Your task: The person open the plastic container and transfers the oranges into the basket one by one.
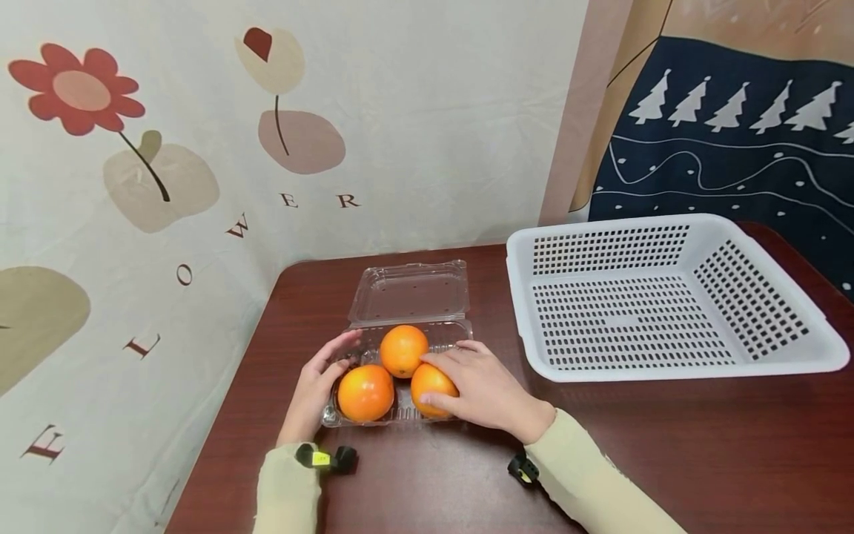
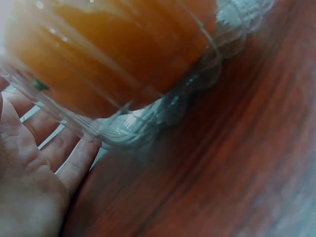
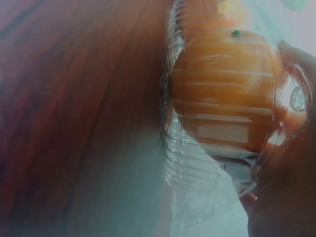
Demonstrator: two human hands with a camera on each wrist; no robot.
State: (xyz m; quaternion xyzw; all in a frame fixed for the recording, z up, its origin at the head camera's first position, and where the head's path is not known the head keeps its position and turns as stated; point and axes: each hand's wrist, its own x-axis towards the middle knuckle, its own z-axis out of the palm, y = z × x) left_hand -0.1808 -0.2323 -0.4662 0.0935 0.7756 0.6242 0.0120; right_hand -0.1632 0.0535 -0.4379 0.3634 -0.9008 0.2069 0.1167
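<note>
A clear plastic clamshell box (image 1: 402, 420) stands on the table with its lid (image 1: 412, 293) folded back. Inside lie three oranges: a left one (image 1: 365, 393), a back one (image 1: 403, 351) and a right one (image 1: 433, 390). My left hand (image 1: 313, 389) rests against the box's left side; its fingers (image 2: 79, 160) lie fairly straight along the outer wall in the left wrist view. With thumb in front and fingers over the top, my right hand (image 1: 483, 387) grips the right orange, which sits in the box. The right wrist view shows an orange (image 3: 227, 94) through the ribbed wall.
A large white perforated plastic basket (image 1: 620, 374) stands to the right on the dark red-brown table (image 1: 427, 482). Behind the table hangs a pale flower-print cloth (image 1: 427, 133), and a navy tree-print cloth (image 1: 720, 163) is at the back right.
</note>
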